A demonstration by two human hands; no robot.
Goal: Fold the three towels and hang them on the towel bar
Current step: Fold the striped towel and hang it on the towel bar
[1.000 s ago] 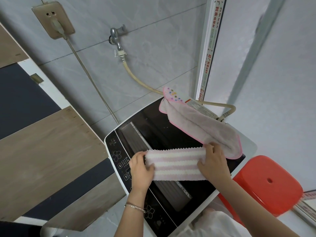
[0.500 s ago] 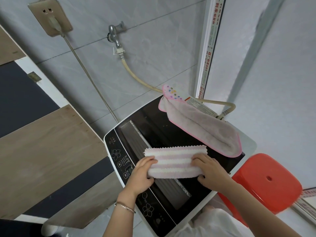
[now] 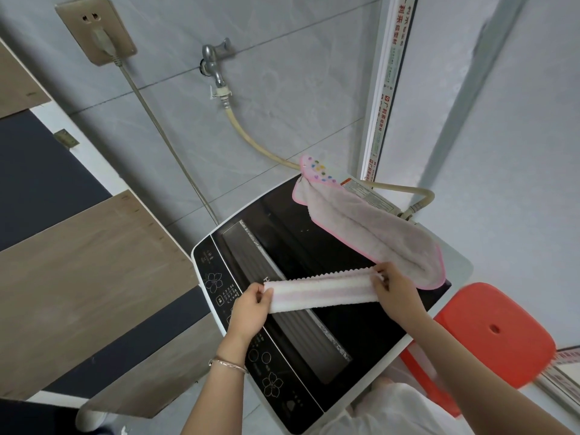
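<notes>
The left hand [image 3: 249, 310] pinches one end of the striped towel [image 3: 320, 291] and the right hand [image 3: 397, 291] grips the other end; the towel is a narrow folded band at frame centre over the washing machine [image 3: 314, 356], its long axis running left to right, rising slightly rightward. The pink-edged towel [image 3: 373, 230] lies just beyond, upper right, lengthways toward the machine's right edge

1. The left hand [image 3: 249, 312] and right hand [image 3: 397, 298] are covering both ends of the striped towel [image 3: 320, 291].
2. The pink-edged towel [image 3: 370, 237] is hiding the washing machine's [image 3: 361, 324] far corner.
3. The red stool [image 3: 489, 334] is blurring along its right side.
4. The control panel [image 3: 226, 293] is showing print too small to read.
5. The wall socket [image 3: 95, 29] is running off the top edge.
</notes>
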